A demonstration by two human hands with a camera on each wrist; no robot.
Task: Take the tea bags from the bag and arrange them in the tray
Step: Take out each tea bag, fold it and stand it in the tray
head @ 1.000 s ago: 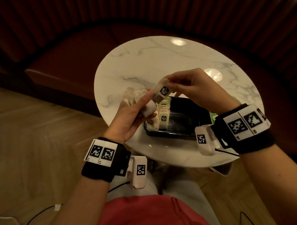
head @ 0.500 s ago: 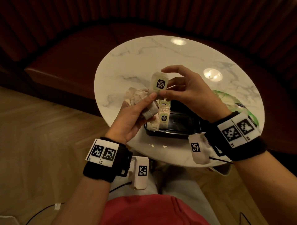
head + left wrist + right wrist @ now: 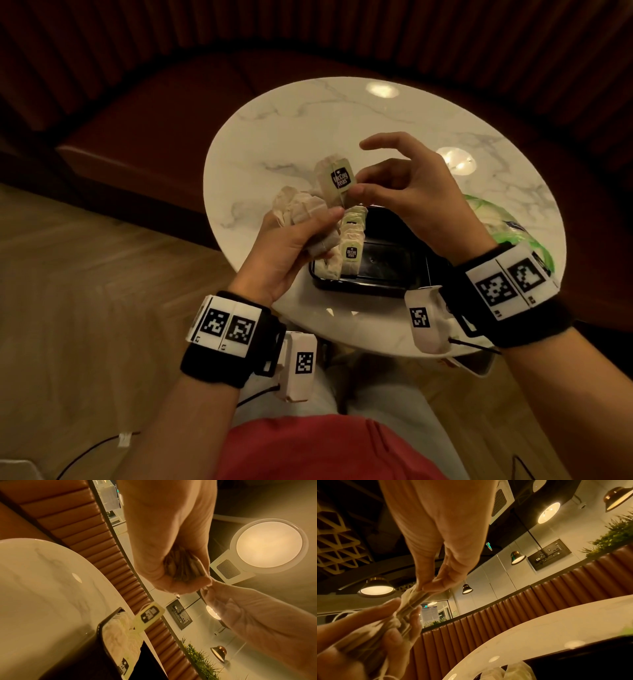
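Pinching one tea bag (image 3: 334, 181) above the tray (image 3: 394, 291), my right hand (image 3: 407, 202) peels it from the bunch (image 3: 301, 212) my left hand (image 3: 287, 250) grips; light, soft paper, best held by its edge.

Tray (image 3: 394, 289) right part: bare, open from above.
Tray left part: blocked by row of tea bags (image 3: 349, 246).

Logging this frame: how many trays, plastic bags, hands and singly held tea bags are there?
black tray: 1
plastic bag: 1
hands: 2 (left hand, right hand)
single tea bag in right hand: 1
Total: 5
Uncounted, overlapping: bunched tea bags in left hand, tea bags in the tray.
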